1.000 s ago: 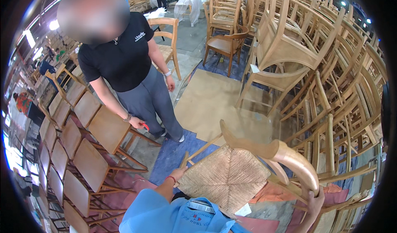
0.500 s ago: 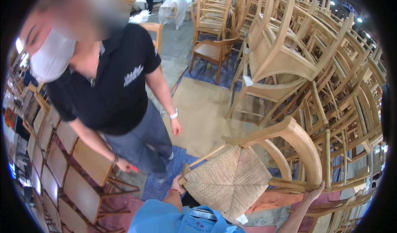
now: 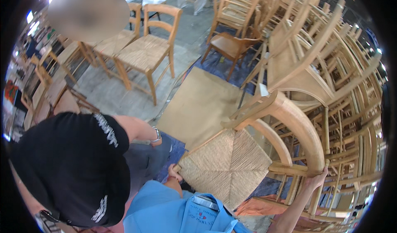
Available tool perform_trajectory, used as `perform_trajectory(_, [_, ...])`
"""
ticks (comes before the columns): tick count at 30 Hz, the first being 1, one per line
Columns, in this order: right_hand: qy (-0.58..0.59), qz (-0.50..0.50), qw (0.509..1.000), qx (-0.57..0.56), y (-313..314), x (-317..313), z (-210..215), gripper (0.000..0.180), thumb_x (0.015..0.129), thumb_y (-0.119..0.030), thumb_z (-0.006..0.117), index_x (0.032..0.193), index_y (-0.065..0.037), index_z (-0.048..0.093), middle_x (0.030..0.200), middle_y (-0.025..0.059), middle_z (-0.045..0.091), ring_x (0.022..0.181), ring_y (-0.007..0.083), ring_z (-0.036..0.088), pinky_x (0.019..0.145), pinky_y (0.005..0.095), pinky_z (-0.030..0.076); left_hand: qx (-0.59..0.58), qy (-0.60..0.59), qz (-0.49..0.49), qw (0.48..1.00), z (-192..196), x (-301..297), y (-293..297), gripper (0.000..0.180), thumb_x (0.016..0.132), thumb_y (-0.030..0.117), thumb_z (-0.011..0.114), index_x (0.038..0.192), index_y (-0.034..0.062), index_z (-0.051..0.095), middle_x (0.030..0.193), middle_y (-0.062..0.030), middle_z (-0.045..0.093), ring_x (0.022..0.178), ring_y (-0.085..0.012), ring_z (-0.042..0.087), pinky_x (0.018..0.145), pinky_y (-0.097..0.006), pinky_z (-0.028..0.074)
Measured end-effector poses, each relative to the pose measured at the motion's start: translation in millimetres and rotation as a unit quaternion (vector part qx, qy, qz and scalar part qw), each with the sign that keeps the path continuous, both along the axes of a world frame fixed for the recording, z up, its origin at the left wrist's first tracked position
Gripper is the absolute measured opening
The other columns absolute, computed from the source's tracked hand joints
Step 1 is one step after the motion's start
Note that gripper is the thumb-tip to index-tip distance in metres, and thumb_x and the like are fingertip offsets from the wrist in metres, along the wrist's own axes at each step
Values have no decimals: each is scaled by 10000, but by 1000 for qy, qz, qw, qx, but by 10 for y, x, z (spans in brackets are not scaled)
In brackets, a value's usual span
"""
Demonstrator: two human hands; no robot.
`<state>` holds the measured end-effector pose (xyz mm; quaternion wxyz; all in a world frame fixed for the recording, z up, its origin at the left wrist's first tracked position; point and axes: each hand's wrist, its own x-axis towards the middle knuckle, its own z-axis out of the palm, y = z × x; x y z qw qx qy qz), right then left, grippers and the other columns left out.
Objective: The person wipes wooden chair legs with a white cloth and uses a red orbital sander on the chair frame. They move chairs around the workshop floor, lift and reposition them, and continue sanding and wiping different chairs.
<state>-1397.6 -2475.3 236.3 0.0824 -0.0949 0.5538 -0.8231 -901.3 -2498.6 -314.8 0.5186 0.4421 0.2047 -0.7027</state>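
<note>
I hold a light wooden chair (image 3: 225,162) with a woven straw seat and a curved back, tilted in front of my body. My left hand (image 3: 174,173) is closed round the seat frame's left corner. On the other side, my right hand (image 3: 317,178) grips the end of the curved back rail. The chair's legs are mostly hidden beneath the seat.
A co-worker in a black shirt (image 3: 70,167) stands close on my left. Beyond are straw-seated chairs (image 3: 144,51), a cardboard sheet (image 3: 198,105) on the floor and a brown armchair (image 3: 227,45). Stacked wooden chairs (image 3: 306,63) crowd the right.
The co-worker has come closer and lower on my left, uncovering the straw-seated chairs behind. My view has shifted; both hands keep their hold on the chair.
</note>
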Motion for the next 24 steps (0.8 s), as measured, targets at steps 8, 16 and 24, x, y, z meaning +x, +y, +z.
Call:
perform_trajectory(8, [-41,85,995,-9,-1148,-290,-207,470,894,-318,590,1216,24,571,1223,150,595,1101,316,583,913,456,485,-18,69,99,992,654,161,-535,339,841,362,543,1003,86,653,1053,-96,655,972,-311,626,946,-493,468])
perform_trajectory(16, [-11,175,984,-22,-2584,-153,-234,515,873,-338,593,1240,21,541,1252,166,565,1133,326,562,926,497,470,-13,60,183,981,957,390,-1204,327,851,320,535,1020,65,652,1034,-129,667,996,-333,620,948,-497,472])
perform_trajectory(24, [30,197,980,16,-5144,792,-669,546,862,-326,579,1284,14,511,1275,180,543,1158,356,540,933,525,460,3,76,276,958,524,927,-3555,328,847,313,583,1074,80,625,1046,-121,657,995,-309,621,931,-472,484])
